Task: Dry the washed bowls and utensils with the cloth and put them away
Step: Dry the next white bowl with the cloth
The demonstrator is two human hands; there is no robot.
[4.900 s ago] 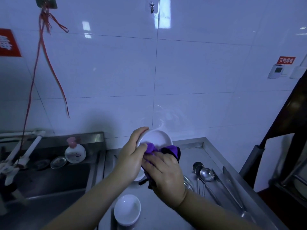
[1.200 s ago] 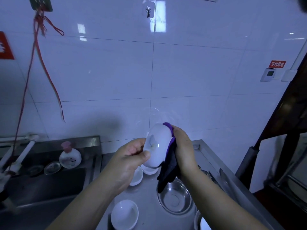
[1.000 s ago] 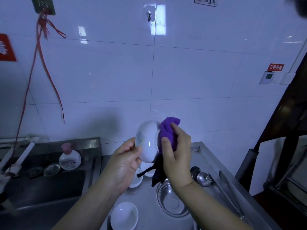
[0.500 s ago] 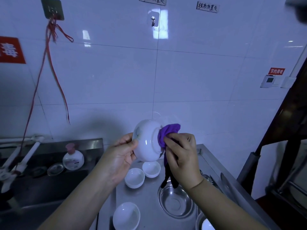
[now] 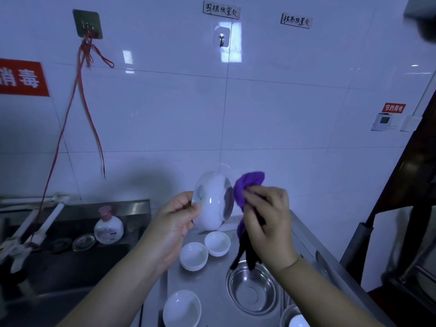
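head view:
left hand (image 5: 173,228): fingers curled round the rim of a white bowl (image 5: 212,204), holding it up on edge above the counter, underside toward the camera.
right hand (image 5: 266,223): fingers bunched round a purple cloth (image 5: 247,186), which touches the bowl's right side — a dark tail of the cloth hangs down from the hand.
steel counter (image 5: 212,279): two small white bowls (image 5: 205,250) touching side by side under the raised bowl, another white bowl (image 5: 181,309) nearer the camera, a steel bowl (image 5: 253,289) to the right, below the hanging cloth.
sink side: a soap bottle (image 5: 108,226) with a pink pump stands at the left — well apart from the bowls.
wall: white tiles, a small hook (image 5: 221,38) under a handwritten label.
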